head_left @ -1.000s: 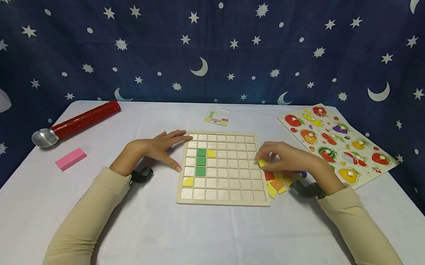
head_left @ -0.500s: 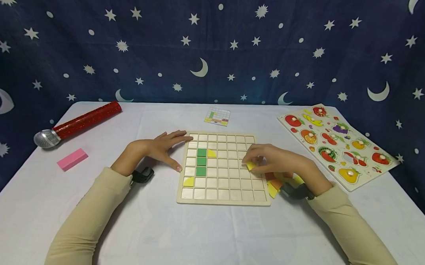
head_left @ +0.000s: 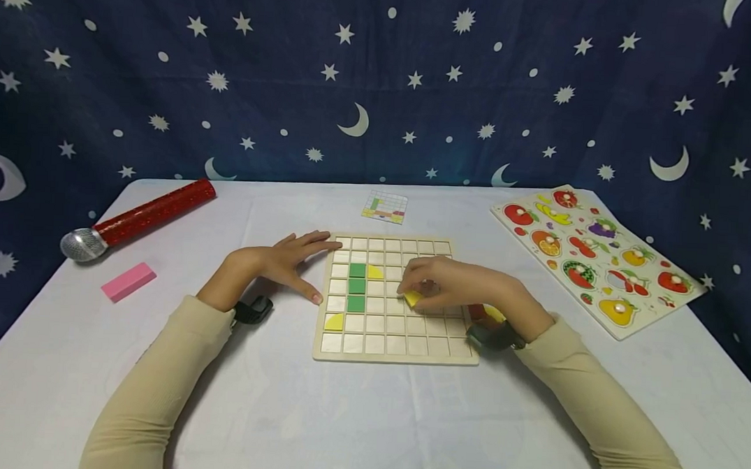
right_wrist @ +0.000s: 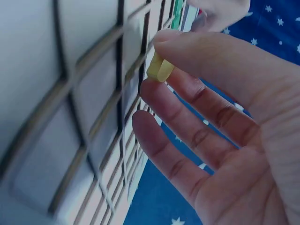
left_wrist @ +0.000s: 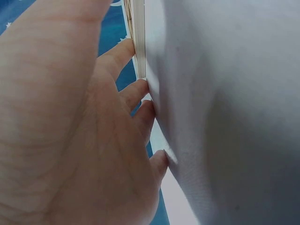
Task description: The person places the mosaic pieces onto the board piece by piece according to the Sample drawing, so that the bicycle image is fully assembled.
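A wooden grid board (head_left: pixel 395 358) lies flat on the table, its cells outlined by raised strips. Three green square tiles (head_left: pixel 356 286) form a column in it, with a yellow quarter-circle tile (head_left: pixel 375 272) beside the top one and another yellow quarter-circle tile (head_left: pixel 334 322) at lower left. My right hand (head_left: pixel 452 283) is over the board, pinching a yellow tile (right_wrist: pixel 160 69) between thumb and fingers; its outline is partly hidden. My left hand (head_left: pixel 283 262) has its fingers spread, fingertips and thumb at the board's left edge.
Loose coloured tiles (head_left: pixel 491 314) lie right of the board, mostly behind my right wrist. A printed pattern card (head_left: pixel 384 207) lies beyond it. A fruit puzzle board (head_left: pixel 601 262) is at right. A red toy microphone (head_left: pixel 150 214) and a pink block (head_left: pixel 129 282) are at left.
My right hand has moved left from the loose tiles to above the board's middle, carrying the yellow tile. The left hand has stayed at the board's edge.
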